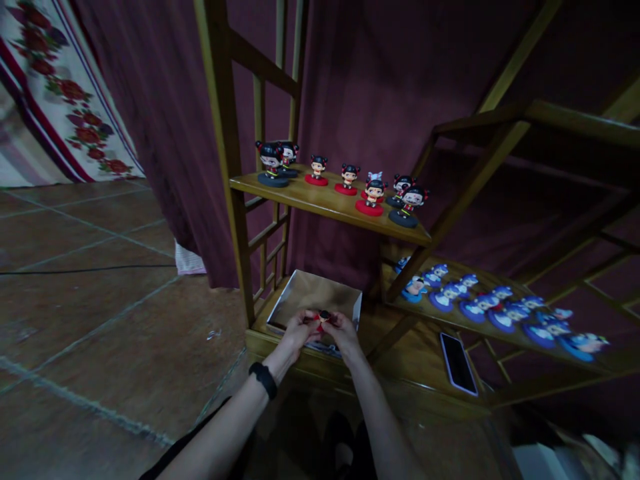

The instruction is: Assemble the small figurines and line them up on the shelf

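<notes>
Pinching a small doll [324, 317] between the fingers [309, 319] of the left hand [300, 329] and the right hand [345, 328], one hand on each side of it, thumbs and fingertips drawn close together. Red around the doll's lower part, dark on top; too small and dim to tell exactly where each fingertip presses. Held over the near side of an open box [313, 293] with a brown inside and pale edges. Cannot tell whether touching the box with either hand. Around the left wrist, a dark wristband [263, 380]; on the right wrist, bare skin.

Under the box, a low wooden board [400, 353], with a phone [459, 363] lying farther right on it, dark screen up. Above the box, a wooden shelf [320, 205] with upright dolls [318, 171] along it: on red bases in the middle, on dark bases at both ends, and one near the right end partly hidden behind another. To the right, on a lower shelf [515, 283], blue dolls [445, 293] in close rows, blurred toward the far right.

Behind the shelves, a dark purple curtain [345, 87]. To the left, a flowered cloth [87, 133] and a thin black cable [100, 270] across the tiled floor [125, 347].
</notes>
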### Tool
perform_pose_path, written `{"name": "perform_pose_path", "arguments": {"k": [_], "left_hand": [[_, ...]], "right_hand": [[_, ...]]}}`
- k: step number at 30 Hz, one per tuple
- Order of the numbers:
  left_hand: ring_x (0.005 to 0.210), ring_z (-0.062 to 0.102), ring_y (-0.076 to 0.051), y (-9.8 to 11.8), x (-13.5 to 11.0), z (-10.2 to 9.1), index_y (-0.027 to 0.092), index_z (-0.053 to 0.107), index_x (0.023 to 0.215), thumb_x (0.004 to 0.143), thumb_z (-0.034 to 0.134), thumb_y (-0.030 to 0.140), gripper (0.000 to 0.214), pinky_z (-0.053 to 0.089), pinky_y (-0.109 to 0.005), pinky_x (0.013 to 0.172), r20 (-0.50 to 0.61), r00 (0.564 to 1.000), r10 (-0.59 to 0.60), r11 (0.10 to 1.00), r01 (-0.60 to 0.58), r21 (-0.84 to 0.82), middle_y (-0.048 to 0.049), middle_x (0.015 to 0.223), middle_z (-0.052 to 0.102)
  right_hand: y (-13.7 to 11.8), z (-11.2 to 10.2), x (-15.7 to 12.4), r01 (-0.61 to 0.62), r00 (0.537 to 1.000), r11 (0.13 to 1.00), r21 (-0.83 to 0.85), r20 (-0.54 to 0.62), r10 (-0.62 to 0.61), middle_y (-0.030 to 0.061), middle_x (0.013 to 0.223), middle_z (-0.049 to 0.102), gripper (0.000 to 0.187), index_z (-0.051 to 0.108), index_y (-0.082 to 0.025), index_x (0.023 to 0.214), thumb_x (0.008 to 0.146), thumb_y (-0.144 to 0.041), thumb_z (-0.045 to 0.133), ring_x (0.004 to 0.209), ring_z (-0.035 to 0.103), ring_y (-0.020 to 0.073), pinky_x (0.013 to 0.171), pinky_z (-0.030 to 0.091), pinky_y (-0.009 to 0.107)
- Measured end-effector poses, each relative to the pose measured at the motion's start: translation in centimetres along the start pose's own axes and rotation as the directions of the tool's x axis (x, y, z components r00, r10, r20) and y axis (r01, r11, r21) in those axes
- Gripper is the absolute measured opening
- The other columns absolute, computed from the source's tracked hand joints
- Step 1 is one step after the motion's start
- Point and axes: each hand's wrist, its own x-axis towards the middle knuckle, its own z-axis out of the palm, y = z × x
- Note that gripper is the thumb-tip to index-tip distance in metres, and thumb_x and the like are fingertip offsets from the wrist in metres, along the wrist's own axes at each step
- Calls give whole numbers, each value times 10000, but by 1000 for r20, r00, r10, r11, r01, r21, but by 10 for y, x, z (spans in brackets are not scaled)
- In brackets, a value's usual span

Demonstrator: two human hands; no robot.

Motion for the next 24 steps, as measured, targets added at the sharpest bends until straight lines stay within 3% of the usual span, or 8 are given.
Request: {"name": "perform_pose_path", "arguments": {"k": [6,16,24], "left_hand": [[424,520,-76,4,4,0,136,534,708,471,762,141,329,423,-179,441,41,986,159,984,-162,76,59,501,553],[540,610,-150,11,0,0,108,630,657,431,798,245,314,494,-253,551,-3,998,65,988,-64,138,-32,583,647],[547,605,-149,2,6,-6,129,594,675,386,803,286,390,494,-278,579,-14,998,53,985,-50,167,-6,577,623]], "right_hand": [[-4,3,0,10,1000,1000,14,-20,-10,-5,730,659,257,574,-185,753,541,-280,683,686,613,147,715,482,313],[8,0,5,-57,998,997,-42,-32,56,-28,582,602,173,565,-184,606,532,-296,673,561,550,129,582,449,262],[13,-2,6,-102,994,995,-13,-30,102,-32,522,585,228,571,-175,578,470,-310,720,487,504,110,538,401,245]]}}
